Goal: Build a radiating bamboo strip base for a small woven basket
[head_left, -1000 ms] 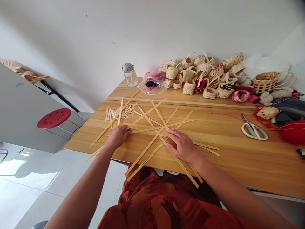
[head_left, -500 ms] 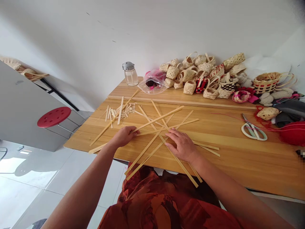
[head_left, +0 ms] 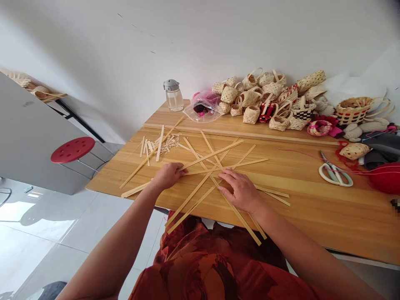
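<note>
Several flat pale bamboo-like strips [head_left: 190, 196] lie crossed in a star-shaped lattice on the wooden table. My left hand [head_left: 170, 174], at the left of the crossing, has thumb and fingers pinched on a strip [head_left: 251, 163] that runs rightward through the lattice. Another strip [head_left: 215, 153] slants up and right from beside the same fingers; whether they hold it too I cannot tell. Over the right side of the crossing lies my right hand [head_left: 239, 189], palm down, fingers stretched out and touching the strips. Its palm hides part of them.
Scraps of cut strip [head_left: 167, 143] and a long loose strip [head_left: 134, 171] are at the left. Scissors [head_left: 336, 174] and red yarn [head_left: 386, 177] lie right. Small woven baskets [head_left: 251, 114], a plastic bag [head_left: 204, 110] and a bottle [head_left: 174, 98] line the back. A red stool [head_left: 72, 150] stands left.
The strip in my left hand has slid a little to the right through the lattice, its far end reaching further out. My right hand stays on the crossing. The whole view has shifted slightly.
</note>
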Tool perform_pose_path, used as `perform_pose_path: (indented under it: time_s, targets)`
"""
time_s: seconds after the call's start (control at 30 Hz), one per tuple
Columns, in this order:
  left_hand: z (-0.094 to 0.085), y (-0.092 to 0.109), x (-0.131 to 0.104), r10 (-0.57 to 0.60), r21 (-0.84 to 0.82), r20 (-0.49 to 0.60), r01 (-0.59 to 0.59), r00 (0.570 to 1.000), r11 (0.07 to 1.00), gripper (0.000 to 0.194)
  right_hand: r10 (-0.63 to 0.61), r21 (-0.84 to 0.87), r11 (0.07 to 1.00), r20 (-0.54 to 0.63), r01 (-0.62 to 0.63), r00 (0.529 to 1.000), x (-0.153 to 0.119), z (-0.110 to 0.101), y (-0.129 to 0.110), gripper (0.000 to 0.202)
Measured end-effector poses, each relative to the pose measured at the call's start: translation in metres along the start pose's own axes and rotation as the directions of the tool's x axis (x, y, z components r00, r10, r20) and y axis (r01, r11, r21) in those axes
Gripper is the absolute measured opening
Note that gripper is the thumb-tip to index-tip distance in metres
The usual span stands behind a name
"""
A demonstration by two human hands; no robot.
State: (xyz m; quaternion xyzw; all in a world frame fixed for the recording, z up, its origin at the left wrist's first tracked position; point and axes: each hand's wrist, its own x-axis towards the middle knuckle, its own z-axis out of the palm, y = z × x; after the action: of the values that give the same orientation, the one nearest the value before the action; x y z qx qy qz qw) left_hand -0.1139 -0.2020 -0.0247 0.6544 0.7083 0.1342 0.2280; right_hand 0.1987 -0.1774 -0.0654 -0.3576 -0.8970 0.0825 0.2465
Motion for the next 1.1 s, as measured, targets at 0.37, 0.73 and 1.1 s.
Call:
perform_pose_path:
  time_s: [0.37,0.73,1.1]
  targets:
    - [0.011,0.031,0.016,-0.002,0.008,-0.047,0.002,0.999,1.0,0.019,-0.003,-0.015,1.0,0.013,0.003,1.0,0.0,0.0,0.001,0.038]
    - [0.024,0.039,0.019,0.066,0.056,-0.114,-0.06,0.991,0.997,0.014,-0.028,-0.01,1.0,-0.01,0.028,1.0,0.001,0.0,0.001,0.038]
    - [0.027,0.027,0.01,0.097,0.033,-0.206,-0.092,0.974,0.995,0.01,-0.031,0.005,1.0,-0.029,0.031,0.999,0.0,0.002,0.002,0.037]
